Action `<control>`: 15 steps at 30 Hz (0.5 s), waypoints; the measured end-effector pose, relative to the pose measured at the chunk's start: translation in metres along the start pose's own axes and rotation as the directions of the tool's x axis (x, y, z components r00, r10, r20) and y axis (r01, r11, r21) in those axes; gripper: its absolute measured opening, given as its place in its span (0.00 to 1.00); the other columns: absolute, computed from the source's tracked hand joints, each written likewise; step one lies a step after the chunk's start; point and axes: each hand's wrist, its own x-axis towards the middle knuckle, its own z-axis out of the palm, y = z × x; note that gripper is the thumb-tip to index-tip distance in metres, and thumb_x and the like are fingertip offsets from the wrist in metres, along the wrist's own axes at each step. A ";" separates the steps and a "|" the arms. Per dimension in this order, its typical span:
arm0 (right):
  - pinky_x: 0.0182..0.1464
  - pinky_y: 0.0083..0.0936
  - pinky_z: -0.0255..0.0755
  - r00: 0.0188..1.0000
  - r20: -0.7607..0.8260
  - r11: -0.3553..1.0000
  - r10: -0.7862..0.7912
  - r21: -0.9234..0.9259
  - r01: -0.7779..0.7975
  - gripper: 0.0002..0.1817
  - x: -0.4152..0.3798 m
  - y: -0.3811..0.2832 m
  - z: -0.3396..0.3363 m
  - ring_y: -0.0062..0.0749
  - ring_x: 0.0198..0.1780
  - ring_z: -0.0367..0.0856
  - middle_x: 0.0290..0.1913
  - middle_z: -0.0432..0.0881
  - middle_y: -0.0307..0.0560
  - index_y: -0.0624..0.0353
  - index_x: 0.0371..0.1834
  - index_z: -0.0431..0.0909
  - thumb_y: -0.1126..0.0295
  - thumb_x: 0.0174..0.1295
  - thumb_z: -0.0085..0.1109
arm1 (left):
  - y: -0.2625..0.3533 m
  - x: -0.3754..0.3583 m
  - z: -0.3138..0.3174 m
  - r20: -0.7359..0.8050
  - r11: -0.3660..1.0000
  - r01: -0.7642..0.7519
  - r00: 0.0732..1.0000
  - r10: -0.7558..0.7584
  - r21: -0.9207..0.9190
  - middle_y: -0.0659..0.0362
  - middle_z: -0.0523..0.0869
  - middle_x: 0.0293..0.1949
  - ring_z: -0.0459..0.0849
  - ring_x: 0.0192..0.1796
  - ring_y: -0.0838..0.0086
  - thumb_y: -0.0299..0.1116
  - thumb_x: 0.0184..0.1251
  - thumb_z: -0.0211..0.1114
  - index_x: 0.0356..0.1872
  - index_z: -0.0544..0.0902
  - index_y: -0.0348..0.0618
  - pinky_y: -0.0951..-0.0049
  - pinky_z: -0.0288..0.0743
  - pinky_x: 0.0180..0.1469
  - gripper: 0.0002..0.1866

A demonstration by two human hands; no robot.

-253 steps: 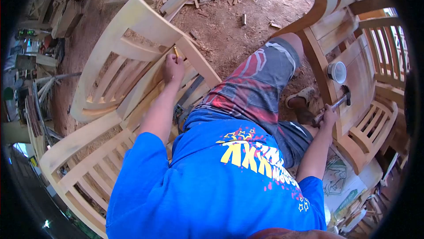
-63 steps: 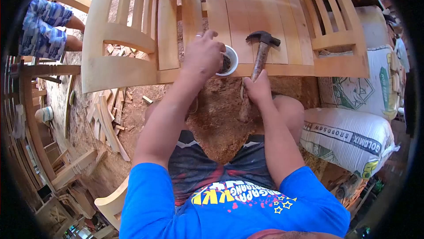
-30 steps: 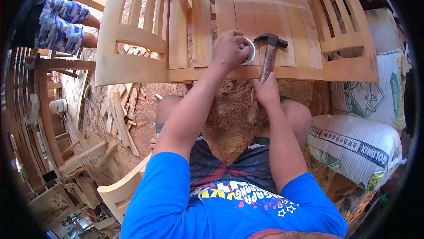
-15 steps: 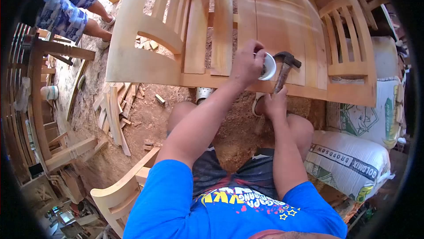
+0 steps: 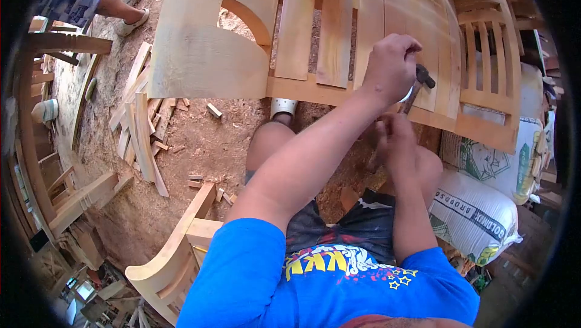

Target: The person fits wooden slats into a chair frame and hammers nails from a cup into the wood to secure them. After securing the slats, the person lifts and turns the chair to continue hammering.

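Note:
My left hand [image 5: 393, 67] is closed over a small white plastic cup [image 5: 413, 93] at the front edge of the wooden bench seat [image 5: 333, 43]. Its fingers curl down and hide most of the cup, along with whatever is inside. Just beside it is a claw hammer [image 5: 425, 76], head up, its worn handle slanting down toward me. My right hand [image 5: 396, 131], lower down and partly behind my left wrist, is closed around that handle.
Scrap wood strips [image 5: 142, 131] lie on the dirt floor to the left. A curved wooden chair part [image 5: 163, 267] is near my left elbow. Printed feed sacks [image 5: 475, 216] are stacked at right. Another person's legs [image 5: 118, 4] show at upper left.
My view has shifted left, so the bench appears further right. My left hand has moved right with the cup, closer to the hammer, and now covers more of the cup.

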 end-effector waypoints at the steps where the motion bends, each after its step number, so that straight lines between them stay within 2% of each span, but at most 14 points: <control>1: 0.66 0.41 0.75 0.986 0.166 0.977 0.015 0.207 -0.049 0.23 -0.003 -0.011 0.008 0.51 0.62 0.81 0.60 0.81 0.60 0.64 0.64 0.75 0.70 0.68 0.69 | 0.002 0.001 -0.002 0.007 1.000 0.007 1.000 -0.007 -0.013 0.43 0.91 0.42 0.92 0.45 0.51 0.24 0.68 0.65 0.44 0.90 0.36 0.59 0.85 0.50 0.09; 2: 0.65 0.40 0.75 0.973 0.231 0.927 0.007 0.363 -0.093 0.22 -0.007 -0.028 0.019 0.49 0.62 0.81 0.59 0.81 0.59 0.63 0.64 0.76 0.71 0.68 0.68 | 0.004 0.002 -0.003 0.015 1.000 0.013 1.000 -0.012 -0.028 0.43 0.91 0.42 0.92 0.45 0.51 0.24 0.68 0.65 0.44 0.90 0.36 0.59 0.85 0.50 0.09; 3: 0.62 0.39 0.77 0.979 0.156 0.936 -0.134 0.344 0.074 0.22 -0.003 -0.045 0.032 0.45 0.58 0.83 0.57 0.83 0.56 0.63 0.64 0.77 0.72 0.68 0.68 | 0.004 0.003 -0.003 0.001 0.999 0.000 1.000 0.000 -0.033 0.43 0.91 0.42 0.92 0.44 0.51 0.24 0.68 0.65 0.43 0.90 0.35 0.59 0.85 0.50 0.09; 4: 0.58 0.37 0.78 0.959 0.078 0.921 -0.272 0.308 0.236 0.22 0.001 -0.063 0.044 0.41 0.55 0.84 0.55 0.84 0.53 0.63 0.64 0.77 0.72 0.67 0.67 | 0.005 0.005 -0.004 -0.016 0.999 -0.013 1.000 0.013 -0.037 0.43 0.91 0.41 0.92 0.44 0.51 0.24 0.68 0.65 0.43 0.90 0.35 0.59 0.85 0.49 0.08; 6: 0.55 0.37 0.80 0.849 -0.110 0.850 -0.517 0.054 0.525 0.24 0.045 -0.091 0.067 0.41 0.52 0.86 0.53 0.86 0.53 0.65 0.66 0.77 0.72 0.68 0.67 | 0.005 0.008 -0.009 -0.039 0.998 -0.058 0.998 0.057 -0.022 0.43 0.91 0.40 0.92 0.42 0.52 0.24 0.68 0.65 0.43 0.90 0.35 0.59 0.85 0.49 0.08; 9: 0.64 0.43 0.78 0.887 -0.233 0.895 -0.399 0.115 0.432 0.27 0.112 -0.145 0.087 0.56 0.61 0.84 0.57 0.82 0.67 0.69 0.67 0.74 0.65 0.69 0.67 | 0.006 0.015 -0.022 -0.057 0.993 -0.115 0.992 0.116 0.024 0.44 0.91 0.39 0.92 0.41 0.52 0.23 0.67 0.65 0.42 0.91 0.35 0.59 0.86 0.47 0.08; 11: 0.72 0.48 0.71 0.806 -0.299 0.837 -0.510 0.040 0.545 0.30 0.147 -0.160 0.100 0.61 0.69 0.77 0.65 0.77 0.72 0.71 0.68 0.72 0.62 0.69 0.67 | 0.005 0.020 -0.027 -0.075 0.993 -0.109 0.991 0.113 0.051 0.44 0.91 0.38 0.92 0.40 0.53 0.22 0.66 0.65 0.41 0.91 0.35 0.59 0.86 0.46 0.08; 14: 0.78 0.53 0.63 0.784 -0.417 0.882 -0.459 -0.110 0.458 0.34 0.178 -0.179 0.136 0.67 0.74 0.69 0.70 0.72 0.73 0.71 0.71 0.70 0.60 0.67 0.68 | 0.002 0.025 -0.032 -0.079 0.992 -0.120 0.989 0.124 0.048 0.44 0.91 0.38 0.92 0.39 0.55 0.22 0.66 0.65 0.41 0.91 0.35 0.59 0.87 0.45 0.08; 15: 0.79 0.54 0.60 0.790 -0.431 0.895 -0.435 -0.109 0.433 0.35 0.181 -0.183 0.146 0.69 0.75 0.67 0.71 0.71 0.73 0.70 0.72 0.68 0.60 0.67 0.68 | 0.002 0.026 -0.033 -0.083 0.993 -0.115 0.990 0.118 0.041 0.44 0.91 0.38 0.93 0.38 0.55 0.22 0.66 0.65 0.41 0.91 0.35 0.60 0.87 0.45 0.08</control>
